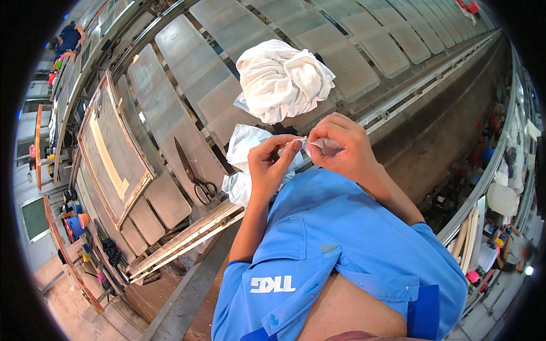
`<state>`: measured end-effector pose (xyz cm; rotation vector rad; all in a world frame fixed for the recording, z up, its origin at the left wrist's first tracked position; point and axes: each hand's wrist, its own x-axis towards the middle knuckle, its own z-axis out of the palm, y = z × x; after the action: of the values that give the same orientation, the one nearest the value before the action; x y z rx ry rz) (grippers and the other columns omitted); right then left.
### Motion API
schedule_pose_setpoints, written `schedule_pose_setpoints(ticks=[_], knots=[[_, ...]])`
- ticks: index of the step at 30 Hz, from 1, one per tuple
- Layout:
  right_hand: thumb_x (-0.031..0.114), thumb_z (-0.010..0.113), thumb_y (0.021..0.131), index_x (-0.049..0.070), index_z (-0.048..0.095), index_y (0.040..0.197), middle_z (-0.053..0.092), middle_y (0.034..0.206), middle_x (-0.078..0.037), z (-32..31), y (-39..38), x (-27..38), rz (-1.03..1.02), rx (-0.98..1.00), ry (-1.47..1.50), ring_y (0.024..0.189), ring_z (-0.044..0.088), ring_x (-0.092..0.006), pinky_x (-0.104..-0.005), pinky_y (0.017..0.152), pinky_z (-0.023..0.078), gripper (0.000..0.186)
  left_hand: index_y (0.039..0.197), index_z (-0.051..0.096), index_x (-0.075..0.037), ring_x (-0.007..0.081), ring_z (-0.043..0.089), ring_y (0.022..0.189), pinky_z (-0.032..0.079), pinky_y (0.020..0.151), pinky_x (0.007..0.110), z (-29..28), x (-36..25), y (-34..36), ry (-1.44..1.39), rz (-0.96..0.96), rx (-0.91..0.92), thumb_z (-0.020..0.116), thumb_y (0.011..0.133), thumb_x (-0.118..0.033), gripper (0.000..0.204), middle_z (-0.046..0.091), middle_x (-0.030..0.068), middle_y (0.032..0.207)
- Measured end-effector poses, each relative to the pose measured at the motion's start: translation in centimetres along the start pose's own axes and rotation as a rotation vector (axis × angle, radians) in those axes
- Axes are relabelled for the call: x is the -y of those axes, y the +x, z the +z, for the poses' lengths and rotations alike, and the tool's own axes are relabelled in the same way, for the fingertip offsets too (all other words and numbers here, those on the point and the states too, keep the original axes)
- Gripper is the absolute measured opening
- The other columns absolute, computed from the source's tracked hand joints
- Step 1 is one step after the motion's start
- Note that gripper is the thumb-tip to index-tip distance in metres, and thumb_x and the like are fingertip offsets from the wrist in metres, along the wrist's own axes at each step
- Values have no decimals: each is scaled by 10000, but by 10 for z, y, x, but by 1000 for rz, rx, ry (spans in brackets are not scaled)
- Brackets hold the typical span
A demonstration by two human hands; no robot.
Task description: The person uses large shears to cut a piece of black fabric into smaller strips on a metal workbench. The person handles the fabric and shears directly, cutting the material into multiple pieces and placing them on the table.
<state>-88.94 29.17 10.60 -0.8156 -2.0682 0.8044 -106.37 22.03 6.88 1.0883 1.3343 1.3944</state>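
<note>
Wearing a blue shirt (364, 227) with a dull greenish stain near the front opening, a person holds a small white scrap (305, 141) up in front of the chest. The left hand (270, 162) grips one side of it between thumb and forefinger, and the right hand (344, 145) grips the other side, its fingers curled inward, so the two sets of fingertips almost meet. The scrap looks thin, creased and a little see-through (whether it is cloth or plastic, one cannot tell), and most of it is hidden by the fingers.

Behind and beneath the left hand lies a crumpled sheet (243, 150), white with a faint blue tint, its edges bent and uneven. To the left of that, a pair of dark scissors (191, 176) lies on the flat grey panels (165, 202), handles toward the person.

Just beyond the hands sits a big bundle of white cloth (281, 79), loosely heaped, its many soft folds turning creamy in places. Off to the left, a worn frame (136, 200) rests on the panels with a pale yellow strip (105, 153) inside it. Farthest away, at the upper left, a co-worker (69, 38) in dark blue bends forward.
</note>
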Motion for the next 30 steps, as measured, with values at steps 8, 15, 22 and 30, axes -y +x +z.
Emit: schedule_pose_setpoints(ticks=[8, 15, 22, 30], knots=[[41, 717, 788, 12, 666, 878, 635, 825, -63, 1, -6, -1, 378, 125, 377, 770, 620, -140, -263, 666, 488, 107, 1002, 705, 25, 42, 578, 750, 432, 656, 190, -5, 7, -1, -279, -175, 58, 700, 892, -87, 157, 698, 28, 882], [-9, 726, 756, 4, 653, 855, 638, 835, -55, 11, -10, -3, 177, 14, 243, 746, 605, -133, -252, 638, 471, 124, 921, 655, -37, 75, 598, 672, 462, 604, 211, -10, 9, 4, -692, -532, 149, 717, 864, -127, 123, 667, 16, 814], [-21, 735, 751, 6, 661, 854, 649, 846, -40, 18, -15, -7, 83, -12, 207, 707, 590, -97, -226, 574, 440, 129, 865, 620, -64, 83, 593, 617, 481, 549, 234, -13, 18, 7, -777, -583, 270, 728, 855, -129, 126, 661, 20, 781], [1, 736, 778, 15, 688, 879, 654, 846, -41, 18, -25, -10, 235, 37, 294, 729, 610, -117, -237, 623, 458, 112, 846, 613, -76, 79, 582, 602, 473, 543, 230, -12, 16, 5, -713, -603, 236, 755, 831, -104, 145, 658, 19, 768]])
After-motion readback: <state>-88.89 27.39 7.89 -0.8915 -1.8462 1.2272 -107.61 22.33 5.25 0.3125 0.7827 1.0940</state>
